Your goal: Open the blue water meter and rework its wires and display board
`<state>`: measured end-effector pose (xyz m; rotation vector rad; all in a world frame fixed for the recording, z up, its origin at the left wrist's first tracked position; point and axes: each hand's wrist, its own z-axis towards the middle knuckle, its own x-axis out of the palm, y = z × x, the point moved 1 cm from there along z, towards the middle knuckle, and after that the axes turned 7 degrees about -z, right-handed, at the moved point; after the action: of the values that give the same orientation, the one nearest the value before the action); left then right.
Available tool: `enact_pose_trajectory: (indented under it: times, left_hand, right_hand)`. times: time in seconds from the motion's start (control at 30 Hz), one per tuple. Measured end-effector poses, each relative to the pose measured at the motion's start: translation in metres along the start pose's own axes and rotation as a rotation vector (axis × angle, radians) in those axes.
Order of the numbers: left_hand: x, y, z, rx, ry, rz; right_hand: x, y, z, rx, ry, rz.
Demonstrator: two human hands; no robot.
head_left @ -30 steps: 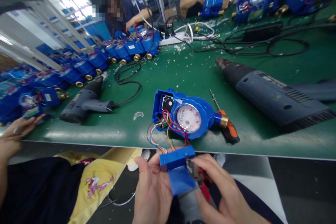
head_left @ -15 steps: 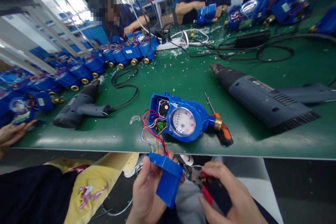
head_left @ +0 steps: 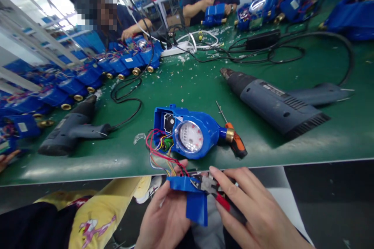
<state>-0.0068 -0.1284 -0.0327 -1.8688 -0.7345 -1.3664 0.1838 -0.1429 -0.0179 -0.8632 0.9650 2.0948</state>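
Observation:
My left hand (head_left: 165, 214) grips a blue plastic cover (head_left: 197, 207) just below the table's front edge. Red, yellow and bluish wires (head_left: 152, 144) run from it up to a blue water meter (head_left: 209, 134) with a round clear dial, lying on the table. My right hand (head_left: 251, 202) is closed around red-handled pliers (head_left: 209, 184). The pliers' jaws touch or nearly touch the cover's upper edge beside the wires; the exact contact is hard to see. An orange and black screwdriver (head_left: 238, 144) lies partly behind the meter's brass fitting (head_left: 230, 135).
Two heat guns lie on the green table (head_left: 175, 89), one at left (head_left: 71, 128) and one at right (head_left: 273, 103). Many blue meters (head_left: 71, 85) line the left side. A power strip (head_left: 177, 48) and cables cross the back. Co-workers sit across and at left.
The pliers have moved up and left to the cover's upper edge by the wires. The cover has turned in my left hand. The whole view has shifted somewhat.

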Motion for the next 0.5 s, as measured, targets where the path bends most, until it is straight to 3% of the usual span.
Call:
enact_pose_trajectory:
  times: [0.23,0.37,0.5]
  left_hand:
    - [0.009,-0.004,0.007,-0.242,0.056,0.038]
    - [0.017,-0.003,0.005,-0.212,0.041,-0.006]
    - [0.019,0.0,0.003,-0.158,0.033,-0.029]
  right_hand:
    - [0.001,-0.004,0.0,0.114,0.006,0.157]
    - [-0.005,-0.01,0.0,0.146,-0.008,0.153]
    - [-0.017,-0.017,0.004,0.039,-0.023,-0.081]
